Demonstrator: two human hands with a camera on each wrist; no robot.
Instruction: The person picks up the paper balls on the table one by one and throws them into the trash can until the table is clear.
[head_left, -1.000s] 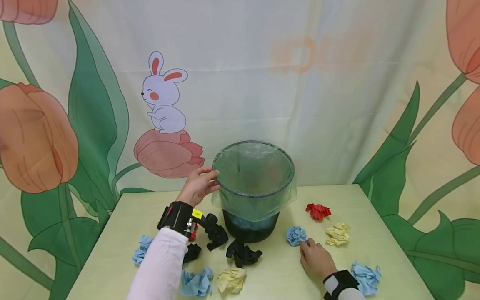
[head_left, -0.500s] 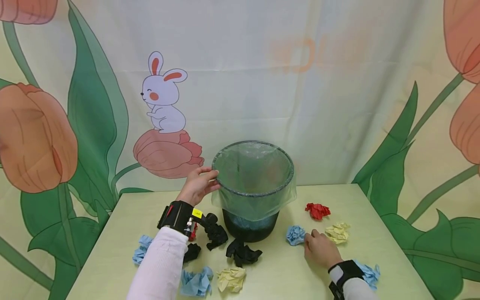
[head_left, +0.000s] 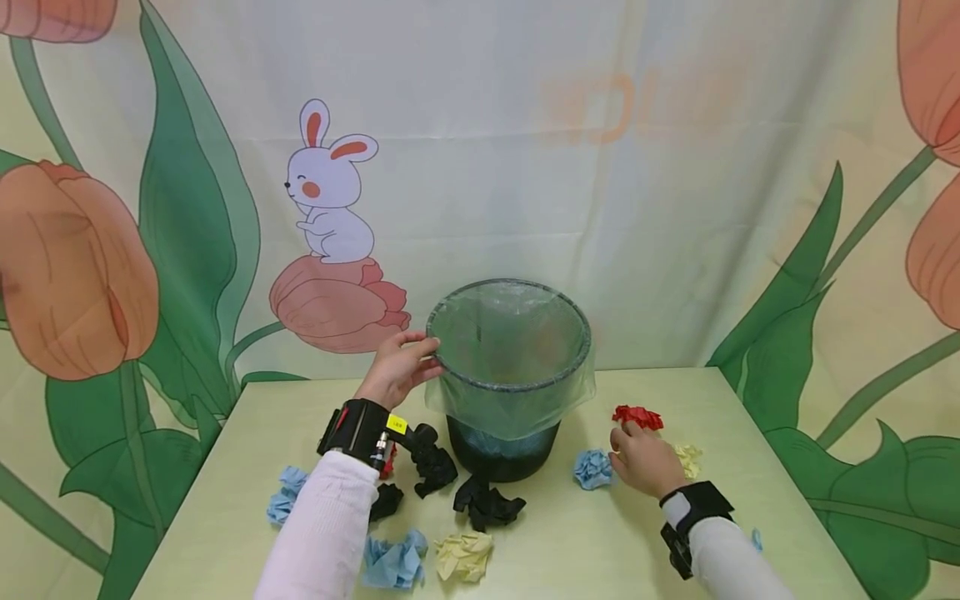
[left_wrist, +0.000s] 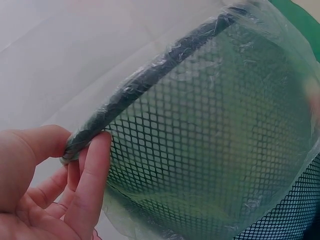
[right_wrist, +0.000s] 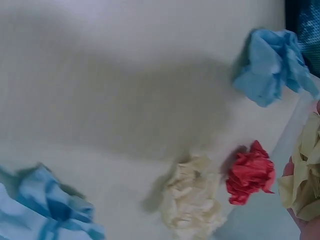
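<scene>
A mesh trash can (head_left: 504,454) with a clear green plastic liner (head_left: 510,412) stands upright at the back middle of the table. My left hand (head_left: 397,367) pinches its rim at the left side, thumb outside and fingers inside the opening, as the left wrist view (left_wrist: 65,185) shows. My right hand (head_left: 648,460) is over the table right of the can, its fingers holding a crumpled yellow paper ball (right_wrist: 304,172), mostly hidden in the head view. Around this hand lie a blue paper ball (head_left: 593,469), a red one (head_left: 637,417) and another yellow one (head_left: 688,460).
Left of and before the can lie black paper balls (head_left: 487,504), blue ones (head_left: 393,560), a yellow one (head_left: 463,557) and a partly hidden red one (head_left: 388,461). Another blue ball (right_wrist: 55,210) is mostly hidden by my right sleeve in the head view. A printed curtain hangs behind the table (head_left: 555,550).
My right hand has moved away from me and slightly right, rising from the table near the blue ball to in front of the red ball. The left hand stays on the rim.
</scene>
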